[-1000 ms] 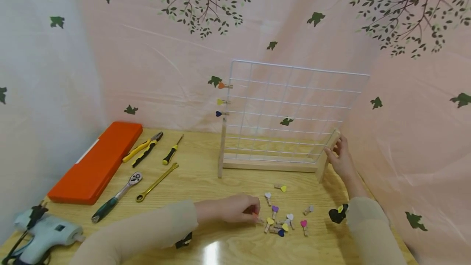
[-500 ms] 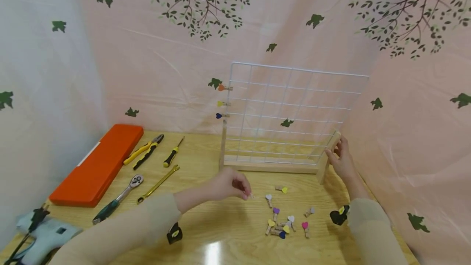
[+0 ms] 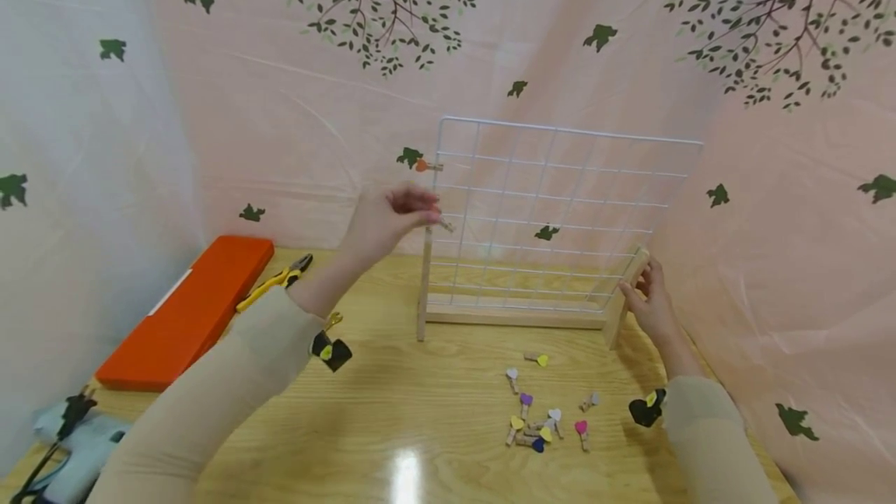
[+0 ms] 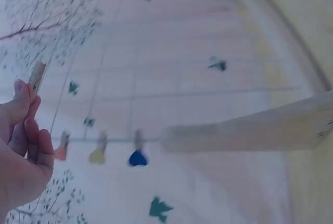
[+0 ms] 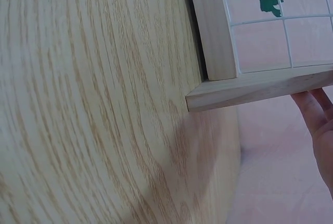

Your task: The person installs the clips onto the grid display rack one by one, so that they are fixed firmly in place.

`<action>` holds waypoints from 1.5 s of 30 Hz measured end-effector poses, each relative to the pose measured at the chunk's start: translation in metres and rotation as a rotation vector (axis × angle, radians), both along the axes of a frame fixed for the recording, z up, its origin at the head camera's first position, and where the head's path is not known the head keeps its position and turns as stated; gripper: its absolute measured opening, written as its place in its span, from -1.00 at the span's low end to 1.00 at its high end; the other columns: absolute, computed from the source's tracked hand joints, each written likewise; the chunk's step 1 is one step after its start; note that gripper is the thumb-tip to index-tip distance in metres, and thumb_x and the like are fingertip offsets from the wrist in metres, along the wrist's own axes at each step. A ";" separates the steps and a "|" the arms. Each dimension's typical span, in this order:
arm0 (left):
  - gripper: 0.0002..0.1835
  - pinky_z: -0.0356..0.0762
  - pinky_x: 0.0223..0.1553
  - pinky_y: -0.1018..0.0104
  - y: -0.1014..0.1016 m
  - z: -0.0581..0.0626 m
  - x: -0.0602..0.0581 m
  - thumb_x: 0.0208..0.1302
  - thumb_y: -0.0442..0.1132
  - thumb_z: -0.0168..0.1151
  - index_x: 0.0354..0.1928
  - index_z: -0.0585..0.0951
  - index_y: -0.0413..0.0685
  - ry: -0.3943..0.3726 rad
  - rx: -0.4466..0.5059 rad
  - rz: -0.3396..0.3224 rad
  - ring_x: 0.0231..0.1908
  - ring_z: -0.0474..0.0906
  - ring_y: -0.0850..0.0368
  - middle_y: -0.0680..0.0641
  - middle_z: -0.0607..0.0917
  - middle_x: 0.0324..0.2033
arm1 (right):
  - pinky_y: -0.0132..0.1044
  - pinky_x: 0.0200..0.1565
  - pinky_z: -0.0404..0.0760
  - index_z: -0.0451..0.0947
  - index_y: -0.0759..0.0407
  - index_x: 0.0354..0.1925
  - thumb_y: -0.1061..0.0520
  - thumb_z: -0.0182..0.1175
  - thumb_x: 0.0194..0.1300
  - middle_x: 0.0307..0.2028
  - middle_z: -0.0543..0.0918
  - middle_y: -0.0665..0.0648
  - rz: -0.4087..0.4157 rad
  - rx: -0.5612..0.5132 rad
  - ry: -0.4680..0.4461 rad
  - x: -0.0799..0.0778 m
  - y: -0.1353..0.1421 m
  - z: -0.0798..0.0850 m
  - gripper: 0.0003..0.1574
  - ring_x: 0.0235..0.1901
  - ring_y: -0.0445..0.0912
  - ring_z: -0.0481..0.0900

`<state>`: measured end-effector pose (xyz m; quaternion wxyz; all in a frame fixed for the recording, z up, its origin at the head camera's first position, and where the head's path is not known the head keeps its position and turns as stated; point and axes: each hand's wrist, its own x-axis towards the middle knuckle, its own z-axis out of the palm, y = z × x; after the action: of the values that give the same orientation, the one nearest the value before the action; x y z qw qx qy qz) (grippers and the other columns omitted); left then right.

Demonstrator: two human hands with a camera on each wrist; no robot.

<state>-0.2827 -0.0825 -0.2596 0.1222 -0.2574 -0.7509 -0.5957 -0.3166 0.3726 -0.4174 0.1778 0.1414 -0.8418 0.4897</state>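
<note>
- Left hand [image 3: 392, 218], middle of the head view: thumb and forefinger are pinching a small wooden clip [image 4: 36, 75], and the other fingers are curled in. The clip sits by the left edge of the grid; can't tell if it's touching the wire.
- Right hand [image 3: 652, 306], right of centre: gripping the right side of the wooden stand [image 3: 514, 319], thumb in front and fingers round the back.
- The stand holds up a white wire grid [image 3: 556, 128], which leans a bit.
- Three heart clips are clamped down the grid's left edge: an orange clip [image 4: 61, 152], a yellow clip [image 4: 97, 155] and a blue clip [image 4: 138, 158]. Only the orange one really shows in the head view, since the left hand covers the others.
- Lower middle-right has loose clips [image 3: 538, 445] on the wood-look surface [image 3: 392, 403]: yellow, white, purple, pink and dark blue hearts, some piled up, others scattered around.
- Each wrist wears a black gadget with a yellow bit, just by the beige cuffs.
- Left side: flat orange case [image 3: 185, 313] with pliers [image 3: 262, 290] next to it, partly behind the left sleeve. One wrench end [image 3: 335, 320] pokes out by the cuff.
- Bottom left corner: pale blue glue gun [image 3: 80, 442], also partly covered.
- Behind everything: pinkish cloth [image 3: 329, 123] with trees and green leaves printed on it.
</note>
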 end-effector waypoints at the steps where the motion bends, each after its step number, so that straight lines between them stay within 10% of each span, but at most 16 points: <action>1: -0.78 0.58 -0.29 0.38 -0.001 0.009 -0.003 -0.02 -0.30 0.31 -0.27 0.61 -0.22 0.024 0.041 0.030 -0.39 0.61 0.19 -0.12 0.68 -0.35 | -0.48 -0.36 0.55 -0.21 -0.18 0.34 0.16 0.00 0.29 0.21 0.12 0.42 0.001 0.004 0.000 0.000 0.001 0.000 -0.18 -0.14 -0.36 0.35; 6: -0.76 0.54 -0.38 0.47 -0.003 0.040 -0.021 -0.03 -0.33 0.32 -0.30 0.61 -0.35 0.096 0.169 0.227 -0.43 0.60 0.15 -0.13 0.68 -0.42 | -0.47 -0.37 0.56 -0.22 -0.11 0.35 0.18 0.00 0.29 0.21 0.13 0.42 -0.004 0.011 0.004 -0.001 0.001 0.000 -0.17 -0.13 -0.41 0.35; 13: -0.85 0.43 -0.52 0.50 0.000 0.044 -0.059 -0.05 -0.19 0.35 -0.44 0.64 -0.08 0.101 0.213 0.411 -0.48 0.54 0.18 0.02 0.65 -0.51 | -0.49 -0.40 0.54 -0.22 -0.03 0.34 0.23 -0.01 0.29 0.22 0.13 0.42 -0.015 0.022 0.011 0.002 -0.002 0.003 -0.17 -0.14 -0.42 0.33; 19: -0.90 0.27 -0.64 0.56 0.009 0.056 -0.049 -0.02 -0.28 0.32 -0.47 0.61 -0.16 0.124 0.299 0.445 -0.48 0.53 0.18 -0.07 0.65 -0.48 | -0.47 -0.39 0.56 -0.22 -0.05 0.34 0.23 -0.01 0.29 0.21 0.13 0.40 -0.010 0.020 0.022 0.000 -0.001 0.002 -0.18 -0.14 -0.43 0.35; 24: -0.79 0.19 -0.68 0.55 0.008 0.047 -0.069 -0.09 -0.18 0.35 -0.43 0.61 -0.16 0.163 0.335 0.480 -0.53 0.45 0.26 -0.03 0.64 -0.47 | -0.46 -0.39 0.56 -0.23 -0.05 0.34 0.23 -0.02 0.29 0.21 0.12 0.40 -0.012 0.027 0.015 -0.001 0.000 0.002 -0.18 -0.14 -0.42 0.34; 37: -0.75 0.22 -0.64 0.49 0.015 0.033 -0.073 -0.08 -0.04 0.33 -0.42 0.62 -0.05 0.157 0.254 0.477 -0.56 0.35 0.25 0.03 0.63 -0.46 | -0.44 -0.39 0.56 -0.22 -0.01 0.34 0.25 -0.02 0.29 0.20 0.12 0.43 -0.010 0.017 0.015 0.002 -0.004 0.005 -0.19 -0.16 -0.39 0.35; 45: -0.64 0.33 -0.45 0.50 0.006 0.033 -0.057 -0.11 -0.06 0.36 -0.22 0.64 -0.03 0.167 0.229 0.396 -0.45 0.36 0.21 0.00 0.65 -0.33 | -0.41 -0.39 0.57 -0.23 0.04 0.34 0.28 -0.01 0.28 0.21 0.12 0.39 -0.018 0.022 0.001 0.002 -0.002 0.005 -0.17 -0.14 -0.35 0.34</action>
<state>-0.3392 -0.0765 -0.2266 0.3267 -0.1377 -0.7016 -0.6181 -0.3150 0.3703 -0.4128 0.1810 0.1361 -0.8482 0.4788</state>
